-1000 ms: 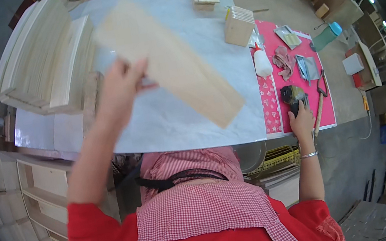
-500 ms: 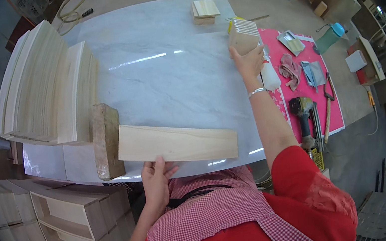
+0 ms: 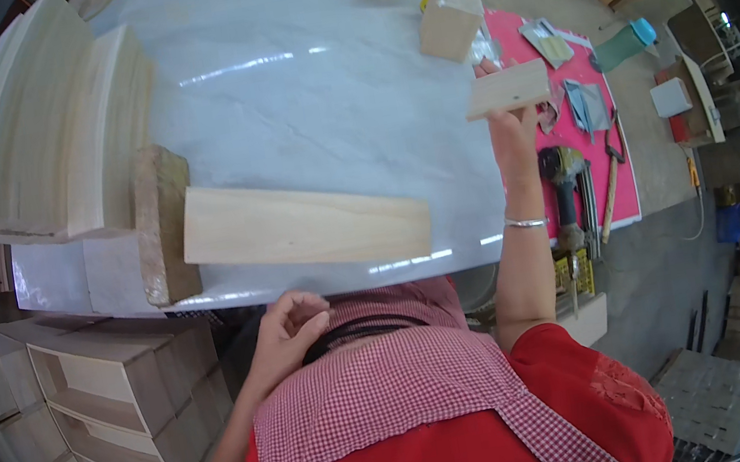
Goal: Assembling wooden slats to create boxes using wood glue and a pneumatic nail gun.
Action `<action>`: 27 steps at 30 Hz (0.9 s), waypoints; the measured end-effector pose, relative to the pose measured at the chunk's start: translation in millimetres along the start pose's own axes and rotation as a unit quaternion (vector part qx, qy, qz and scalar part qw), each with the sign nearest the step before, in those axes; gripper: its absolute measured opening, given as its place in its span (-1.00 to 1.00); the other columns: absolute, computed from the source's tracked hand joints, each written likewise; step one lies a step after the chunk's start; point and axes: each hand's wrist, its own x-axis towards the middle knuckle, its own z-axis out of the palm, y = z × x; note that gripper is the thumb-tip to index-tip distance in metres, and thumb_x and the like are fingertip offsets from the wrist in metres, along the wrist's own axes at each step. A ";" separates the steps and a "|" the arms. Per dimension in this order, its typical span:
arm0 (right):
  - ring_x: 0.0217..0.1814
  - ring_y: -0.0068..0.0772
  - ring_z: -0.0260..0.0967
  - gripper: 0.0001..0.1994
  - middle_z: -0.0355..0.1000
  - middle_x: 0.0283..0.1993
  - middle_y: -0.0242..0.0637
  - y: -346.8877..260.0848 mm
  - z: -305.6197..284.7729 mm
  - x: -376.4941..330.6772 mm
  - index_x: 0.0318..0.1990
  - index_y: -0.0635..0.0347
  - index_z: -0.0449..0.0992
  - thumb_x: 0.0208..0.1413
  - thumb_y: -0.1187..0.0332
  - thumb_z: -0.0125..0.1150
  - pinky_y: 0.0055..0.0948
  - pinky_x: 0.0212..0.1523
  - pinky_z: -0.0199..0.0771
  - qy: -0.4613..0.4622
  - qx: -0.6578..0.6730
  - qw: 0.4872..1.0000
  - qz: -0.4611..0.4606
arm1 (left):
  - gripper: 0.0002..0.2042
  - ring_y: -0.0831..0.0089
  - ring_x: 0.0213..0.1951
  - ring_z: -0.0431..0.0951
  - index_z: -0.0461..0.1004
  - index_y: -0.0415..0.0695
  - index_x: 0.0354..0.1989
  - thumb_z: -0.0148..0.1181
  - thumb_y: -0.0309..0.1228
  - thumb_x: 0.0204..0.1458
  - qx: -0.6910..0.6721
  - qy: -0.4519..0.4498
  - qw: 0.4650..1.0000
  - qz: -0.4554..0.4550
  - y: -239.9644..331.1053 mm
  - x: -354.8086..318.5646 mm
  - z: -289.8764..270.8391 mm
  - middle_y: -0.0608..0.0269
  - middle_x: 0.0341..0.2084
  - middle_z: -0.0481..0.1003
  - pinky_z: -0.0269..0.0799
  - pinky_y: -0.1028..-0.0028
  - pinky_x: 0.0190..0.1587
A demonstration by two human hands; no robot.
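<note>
Timber board (image 3: 306,224) lies across the near tabletop (image 3: 325,132), just beyond the loosely curled left hand (image 3: 293,328); farther off, right, the right hand (image 3: 515,138) grips a short wooden piece (image 3: 508,87).

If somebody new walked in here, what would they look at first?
Probably the bright pink sheet at the right end of the table, with a hammer lying on it. Next, maybe the tall stack of pale boards at the far left. Then perhaps the right hand, holding up a small wooden piece near the sheet.
</note>
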 end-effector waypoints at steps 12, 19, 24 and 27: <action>0.47 -0.03 0.07 0.13 0.11 0.40 0.10 -50.9 15.3 -119.8 0.46 0.29 -0.17 -0.19 0.14 0.50 -0.08 0.39 0.15 -0.158 -0.047 0.986 0.033 | -0.32 -0.01 0.12 0.45 0.38 -0.17 0.20 0.40 -0.49 -0.24 0.415 -0.044 0.726 0.546 88.8 95.2 146.3 0.03 0.09 0.43 0.42 0.15 0.14; 0.45 -0.05 0.10 0.14 0.10 0.40 0.12 -57.1 13.2 -136.7 0.46 0.32 -0.17 -0.19 0.14 0.52 -0.11 0.40 0.16 -0.137 0.043 0.989 0.029 | -0.40 0.09 -0.02 0.55 0.50 -0.17 0.07 0.35 -0.57 -0.33 0.397 -0.016 0.658 0.640 65.8 92.9 174.2 0.09 -0.02 0.49 0.55 0.24 -0.06; 0.39 -0.10 0.19 0.14 0.18 0.35 0.11 -57.3 20.1 -147.4 0.45 0.34 -0.18 -0.14 0.10 0.53 -0.17 0.36 0.23 -0.086 0.041 0.993 0.065 | -0.51 0.11 -0.06 0.57 0.56 -0.16 -0.03 0.32 -0.62 -0.29 0.380 0.007 0.645 0.663 66.6 89.7 174.9 0.10 -0.10 0.52 0.55 0.24 -0.07; 0.33 -0.16 0.25 0.04 0.24 0.30 0.06 -54.7 14.5 -152.5 0.45 0.35 -0.16 -0.02 0.14 0.46 -0.22 0.32 0.28 -0.113 0.034 0.992 0.051 | -0.58 0.13 -0.09 0.58 0.59 -0.16 -0.08 0.30 -0.65 -0.23 0.366 0.000 0.660 0.656 70.5 87.2 169.9 0.08 -0.14 0.53 0.56 0.28 -0.07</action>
